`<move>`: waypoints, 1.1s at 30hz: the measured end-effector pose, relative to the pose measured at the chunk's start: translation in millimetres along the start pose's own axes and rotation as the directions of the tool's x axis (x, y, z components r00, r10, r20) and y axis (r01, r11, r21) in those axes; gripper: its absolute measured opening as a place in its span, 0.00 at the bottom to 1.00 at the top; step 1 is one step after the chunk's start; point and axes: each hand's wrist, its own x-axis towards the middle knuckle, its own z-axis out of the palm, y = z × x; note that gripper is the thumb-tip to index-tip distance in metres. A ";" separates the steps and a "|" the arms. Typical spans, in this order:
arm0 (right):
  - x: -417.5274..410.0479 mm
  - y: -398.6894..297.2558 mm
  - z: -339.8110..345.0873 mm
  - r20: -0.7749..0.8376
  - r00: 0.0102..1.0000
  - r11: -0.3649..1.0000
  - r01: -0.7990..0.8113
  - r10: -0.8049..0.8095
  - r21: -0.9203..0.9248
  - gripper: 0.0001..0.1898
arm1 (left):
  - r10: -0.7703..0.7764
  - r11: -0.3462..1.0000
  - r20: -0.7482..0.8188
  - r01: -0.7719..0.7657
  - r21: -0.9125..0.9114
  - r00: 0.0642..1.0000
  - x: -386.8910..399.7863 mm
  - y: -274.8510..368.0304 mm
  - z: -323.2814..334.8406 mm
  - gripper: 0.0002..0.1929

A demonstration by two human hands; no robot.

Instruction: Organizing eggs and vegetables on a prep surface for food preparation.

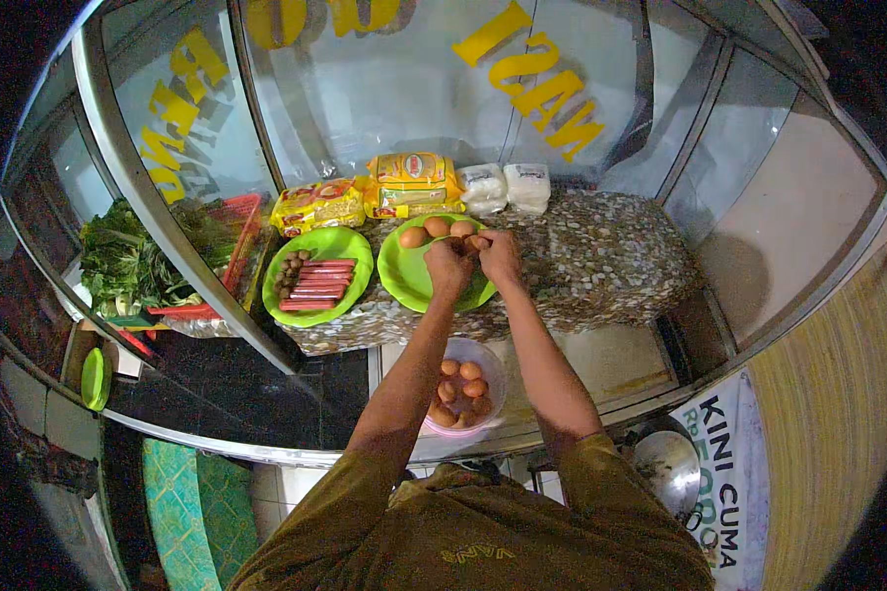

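Both my hands are over the far right part of a green scalloped plate [403,284]. Three brown eggs [414,237] rest along its far side. My right hand [500,255] has its fingers closed around what looks like another egg [473,242], mostly hidden by the fingers. Close beside it, my left hand [448,264] is bent with its fingertips tucked out of sight; whether it also grips the egg is unclear. Nearer my body, under my forearms, a clear plastic tub [497,369] with a pink base holds several brown eggs [475,389].
Left of my hands, a second green plate [362,277] carries red sausages [318,281] and meatballs [288,273]. Yellow noodle packs [414,181] and white wrapped bundles [527,188] line the glass. A red basket [247,221] of leafy greens [133,258] stands behind a metal frame post [185,214].
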 end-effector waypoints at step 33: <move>-189.5 30.5 -37.1 0.507 0.846 0.982 -0.086 0.162 -0.171 0.22 | 0.116 0.989 0.607 -0.146 -0.001 0.786 -145.0 -122.8 -5.5 0.23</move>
